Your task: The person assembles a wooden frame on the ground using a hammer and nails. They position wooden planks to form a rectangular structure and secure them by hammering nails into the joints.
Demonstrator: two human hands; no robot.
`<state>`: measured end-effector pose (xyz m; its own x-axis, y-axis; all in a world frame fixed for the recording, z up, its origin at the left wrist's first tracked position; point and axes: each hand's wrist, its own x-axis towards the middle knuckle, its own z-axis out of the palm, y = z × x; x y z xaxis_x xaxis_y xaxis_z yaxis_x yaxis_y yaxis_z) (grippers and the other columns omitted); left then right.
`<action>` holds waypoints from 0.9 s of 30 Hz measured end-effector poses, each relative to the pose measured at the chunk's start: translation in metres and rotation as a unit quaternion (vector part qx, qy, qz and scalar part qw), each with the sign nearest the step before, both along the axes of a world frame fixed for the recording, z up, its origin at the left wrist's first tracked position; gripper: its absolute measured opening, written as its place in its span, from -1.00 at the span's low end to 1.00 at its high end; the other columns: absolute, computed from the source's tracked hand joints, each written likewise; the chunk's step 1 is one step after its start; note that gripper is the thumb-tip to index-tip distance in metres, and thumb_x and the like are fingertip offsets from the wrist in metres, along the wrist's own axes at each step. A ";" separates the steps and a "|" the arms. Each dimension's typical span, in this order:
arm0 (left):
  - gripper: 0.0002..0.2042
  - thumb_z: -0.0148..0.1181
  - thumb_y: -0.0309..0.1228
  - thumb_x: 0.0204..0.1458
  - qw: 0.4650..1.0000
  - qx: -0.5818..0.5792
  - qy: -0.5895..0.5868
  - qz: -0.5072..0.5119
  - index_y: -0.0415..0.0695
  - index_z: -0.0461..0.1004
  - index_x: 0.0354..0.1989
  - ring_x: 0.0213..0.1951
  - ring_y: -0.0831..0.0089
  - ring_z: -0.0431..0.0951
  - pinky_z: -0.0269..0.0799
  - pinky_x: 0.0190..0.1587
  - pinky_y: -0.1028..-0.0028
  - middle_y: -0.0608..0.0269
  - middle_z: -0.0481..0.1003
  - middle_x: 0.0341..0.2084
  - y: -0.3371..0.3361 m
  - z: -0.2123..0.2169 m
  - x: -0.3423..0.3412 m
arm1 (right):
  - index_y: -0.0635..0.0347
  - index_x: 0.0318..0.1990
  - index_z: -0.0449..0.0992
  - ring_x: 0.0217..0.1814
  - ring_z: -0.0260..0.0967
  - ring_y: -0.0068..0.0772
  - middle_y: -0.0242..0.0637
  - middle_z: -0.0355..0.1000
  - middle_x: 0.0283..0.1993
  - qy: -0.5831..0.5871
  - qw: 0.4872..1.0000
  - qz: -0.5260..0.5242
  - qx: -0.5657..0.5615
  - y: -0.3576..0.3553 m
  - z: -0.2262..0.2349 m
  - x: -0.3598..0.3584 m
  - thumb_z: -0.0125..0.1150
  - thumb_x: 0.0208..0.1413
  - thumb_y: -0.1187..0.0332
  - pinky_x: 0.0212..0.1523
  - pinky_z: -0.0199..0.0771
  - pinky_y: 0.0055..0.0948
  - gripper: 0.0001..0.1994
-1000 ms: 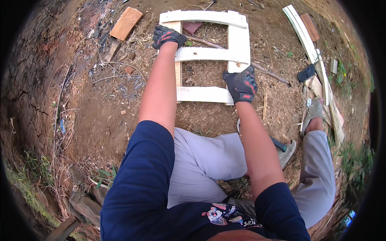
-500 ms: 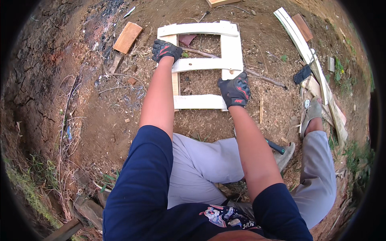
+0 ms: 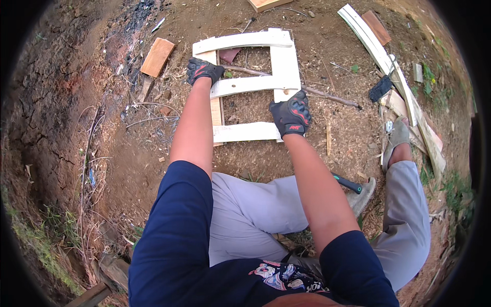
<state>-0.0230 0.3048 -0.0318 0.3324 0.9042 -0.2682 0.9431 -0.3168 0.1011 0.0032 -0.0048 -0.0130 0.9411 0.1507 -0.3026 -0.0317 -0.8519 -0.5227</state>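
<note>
A wooden frame point(image 3: 244, 84), pale and ladder-like, has two uprights joined by three crosspieces; it lies at or just above the ground in front of me. My left hand point(image 3: 203, 70), in a black glove with red marks, is closed round the left upright between the upper and middle crosspieces. My right hand point(image 3: 291, 113), gloved the same way, grips the right upright between the middle and lower crosspieces. Both sets of fingertips are partly hidden. Through the frame's gaps show a thin stick point(image 3: 332, 96) and a reddish scrap point(image 3: 229, 54).
A brown wood block point(image 3: 157, 57) lies left of the frame, another board point(image 3: 268, 4) beyond it. Long pale strips point(image 3: 376, 51) and a dark piece point(image 3: 380, 89) lie at right. A dark-handled tool point(image 3: 348, 183) rests near my sandalled foot. Twigs and shavings litter the soil.
The whole view has shifted slightly, so the frame and ground objects appear a little farther left. Both hands keep their hold on the uprights.
</note>
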 end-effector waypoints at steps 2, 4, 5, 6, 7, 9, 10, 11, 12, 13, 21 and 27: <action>0.49 0.59 0.28 -0.32 1.000 -0.001 -0.008 -0.016 -0.37 -0.26 0.61 0.58 -0.02 0.09 0.14 0.55 0.12 -0.23 0.00 0.57 0.005 0.010 -0.009 | 0.32 0.23 0.35 0.16 0.57 0.11 0.07 0.48 0.14 -0.004 1.000 0.006 0.024 0.003 -0.005 -0.002 0.51 -0.06 0.08 0.13 0.62 0.00 -0.25; 0.49 0.42 0.48 -0.27 0.999 -0.031 -0.015 -0.037 -0.46 -0.20 0.59 0.59 -0.06 0.04 0.10 0.57 0.12 -0.29 -0.01 0.58 0.005 0.041 -0.015 | 0.37 0.32 0.29 0.21 0.54 0.11 0.10 0.46 0.19 -0.004 1.000 0.008 0.028 0.004 -0.008 -0.004 0.53 -0.05 0.06 0.18 0.60 -0.01 -0.15; 0.45 0.35 0.51 -0.20 0.999 -0.030 -0.015 -0.040 -0.47 -0.16 0.58 0.59 -0.06 0.05 0.09 0.57 0.12 -0.31 0.01 0.57 0.006 0.057 -0.022 | 0.38 0.34 0.28 0.23 0.53 0.11 0.11 0.45 0.21 -0.006 1.000 0.009 0.029 0.009 -0.010 -0.009 0.53 -0.05 0.06 0.20 0.59 -0.02 -0.12; 0.41 0.27 0.54 -0.14 0.999 -0.026 -0.013 -0.036 -0.49 -0.12 0.57 0.59 -0.07 0.05 0.08 0.57 0.11 -0.33 0.02 0.56 0.010 0.074 -0.038 | 0.39 0.37 0.26 0.24 0.53 0.11 0.11 0.44 0.23 -0.005 0.999 0.017 0.032 0.016 -0.007 -0.018 0.54 -0.05 0.05 0.21 0.58 -0.02 -0.09; 0.29 0.26 0.48 -0.07 0.993 0.060 -0.011 -0.103 -0.50 0.04 0.52 0.52 -0.10 0.19 0.19 0.51 0.13 -0.38 0.16 0.49 0.007 0.081 -0.059 | 0.35 0.33 0.28 0.22 0.55 0.13 0.13 0.47 0.24 0.002 0.999 0.027 0.027 0.024 0.000 -0.027 0.51 -0.03 0.05 0.21 0.59 -0.01 -0.15; 0.07 0.32 0.35 0.02 0.978 0.009 -0.089 -0.189 -0.43 0.27 0.41 0.34 -0.19 0.45 0.41 0.35 0.13 -0.43 0.39 0.32 -0.098 0.152 -0.032 | 0.37 0.38 0.25 0.26 0.52 0.11 0.12 0.44 0.26 -0.003 1.000 0.000 0.003 0.005 -0.008 -0.002 0.54 -0.05 0.04 0.24 0.57 -0.02 -0.08; 0.03 0.32 0.32 0.05 0.955 -0.056 -0.116 -0.267 -0.36 0.26 0.45 0.29 -0.19 0.51 0.44 0.32 0.11 -0.37 0.46 0.27 -0.143 0.182 -0.031 | 0.39 0.40 0.23 0.28 0.50 0.10 0.12 0.42 0.27 -0.003 1.000 -0.006 -0.006 0.000 -0.012 0.007 0.56 -0.06 0.03 0.25 0.56 -0.02 -0.05; -0.01 0.30 0.31 0.05 0.941 -0.097 -0.143 -0.293 -0.42 0.35 0.35 0.17 -0.17 0.59 0.48 0.28 0.09 -0.34 0.56 0.10 -0.183 0.194 -0.041 | 0.31 0.30 0.32 0.23 0.55 0.13 0.07 0.48 0.26 0.004 1.000 0.001 -0.016 -0.001 -0.003 0.006 0.55 -0.04 -0.02 0.20 0.60 -0.02 -0.15; -0.08 0.29 0.29 0.08 0.924 -0.146 -0.169 -0.310 -0.33 0.40 0.34 0.07 -0.17 0.64 0.54 0.17 0.07 -0.25 0.61 0.04 -0.223 0.224 -0.047 | 0.24 0.36 0.34 0.35 0.46 0.14 0.06 0.44 0.34 0.042 0.997 -0.006 0.058 -0.008 -0.015 0.013 0.58 -0.02 -0.04 0.30 0.52 -0.01 -0.13; -0.13 0.28 0.28 0.09 0.898 -0.223 -0.190 -0.329 -0.27 0.43 0.32 0.08 -0.13 0.63 0.50 0.20 0.02 -0.21 0.62 0.02 -0.246 0.223 -0.048 | 0.24 0.37 0.33 0.36 0.45 0.14 0.06 0.44 0.34 0.061 0.992 -0.013 0.111 -0.022 -0.027 0.018 0.58 -0.02 -0.04 0.31 0.52 -0.01 -0.13; -0.34 0.25 0.17 0.12 0.847 -0.146 -0.378 -0.344 -0.07 0.51 0.25 0.12 0.05 0.60 -0.01 0.38 -0.40 0.02 0.65 0.02 -0.296 0.153 -0.057 | 0.20 0.41 0.32 0.41 0.40 0.14 0.05 0.41 0.38 -0.010 0.990 0.137 0.039 -0.036 0.014 -0.023 0.59 -0.02 -0.03 0.36 0.46 0.00 -0.10; -0.32 0.35 0.09 0.13 0.770 -0.214 -0.551 -0.240 -0.22 0.49 0.24 0.07 -0.08 0.62 0.53 0.15 0.10 0.00 0.66 -0.07 -0.271 0.158 -0.052 | 0.18 0.44 0.31 0.44 0.36 0.14 0.05 0.40 0.40 -0.152 0.964 0.187 -0.110 -0.010 0.036 -0.020 0.60 -0.02 -0.02 0.40 0.42 0.00 -0.09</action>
